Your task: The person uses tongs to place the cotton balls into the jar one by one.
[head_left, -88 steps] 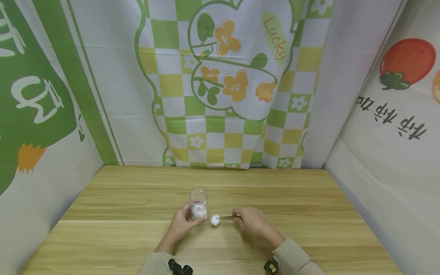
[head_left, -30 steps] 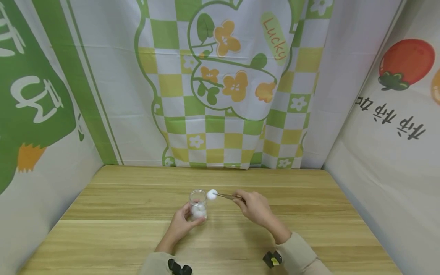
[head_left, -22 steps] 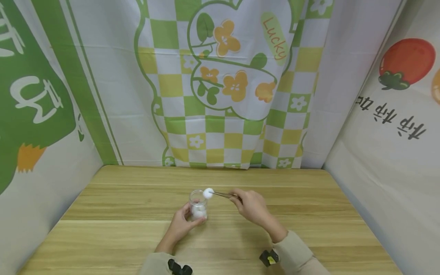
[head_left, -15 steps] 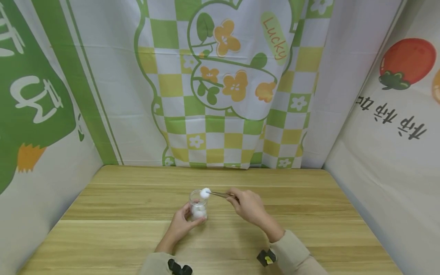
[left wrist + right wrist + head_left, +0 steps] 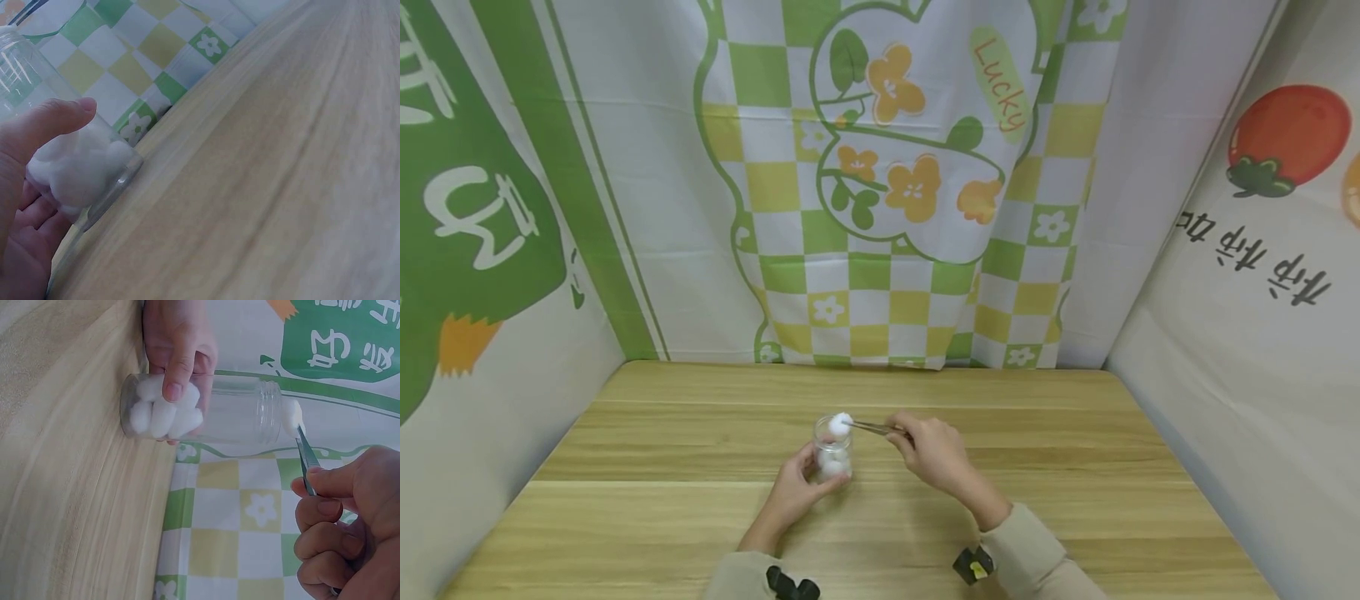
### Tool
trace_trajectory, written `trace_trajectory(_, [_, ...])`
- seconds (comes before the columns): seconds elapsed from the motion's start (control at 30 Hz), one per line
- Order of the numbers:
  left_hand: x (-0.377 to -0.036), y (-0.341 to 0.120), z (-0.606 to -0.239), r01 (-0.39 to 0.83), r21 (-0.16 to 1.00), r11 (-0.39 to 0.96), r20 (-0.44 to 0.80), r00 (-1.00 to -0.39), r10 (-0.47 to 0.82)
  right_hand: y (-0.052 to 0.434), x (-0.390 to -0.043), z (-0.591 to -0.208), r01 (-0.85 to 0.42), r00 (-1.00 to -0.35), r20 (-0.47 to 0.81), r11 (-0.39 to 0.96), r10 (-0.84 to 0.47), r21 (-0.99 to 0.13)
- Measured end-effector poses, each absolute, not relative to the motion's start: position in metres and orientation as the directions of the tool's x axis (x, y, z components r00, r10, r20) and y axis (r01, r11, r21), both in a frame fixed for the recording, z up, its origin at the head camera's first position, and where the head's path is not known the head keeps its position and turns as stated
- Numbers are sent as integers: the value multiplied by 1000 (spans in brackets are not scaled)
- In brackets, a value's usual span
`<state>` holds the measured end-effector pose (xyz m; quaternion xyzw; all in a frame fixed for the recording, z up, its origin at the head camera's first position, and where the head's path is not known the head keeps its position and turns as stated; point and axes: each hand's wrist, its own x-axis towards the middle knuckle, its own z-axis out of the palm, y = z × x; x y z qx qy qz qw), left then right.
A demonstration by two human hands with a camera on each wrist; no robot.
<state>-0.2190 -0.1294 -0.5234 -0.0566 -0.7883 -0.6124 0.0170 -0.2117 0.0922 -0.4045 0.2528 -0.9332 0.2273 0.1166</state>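
Tweezers (image 5: 306, 464) pinched in the right hand (image 5: 929, 451) hold a cotton ball (image 5: 292, 417) at the open mouth of the upright jar (image 5: 832, 447), mid-frame, which the left hand (image 5: 795, 489) grips.

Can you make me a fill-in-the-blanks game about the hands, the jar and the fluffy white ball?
1. The left hand holds a clear glass ____.
2. The right hand pinches metal ____, which grip a cotton ball.
3. That cotton ball is right at the jar's ____.
4. The jar stands on a ____ table.

Missing words: jar; tweezers; mouth; wooden
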Motion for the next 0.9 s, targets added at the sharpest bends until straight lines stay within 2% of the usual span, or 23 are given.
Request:
trace_trajectory(0.23, [-218,-129,-523,121,960,251,106,-992,69,91,-212,-408,-526,-850,289,739,-441,-421])
trace_trajectory(0.9, [-218,-130,-523,115,961,253,104,-993,57,97,-211,-415,-512,-858,267,696,-439,-504])
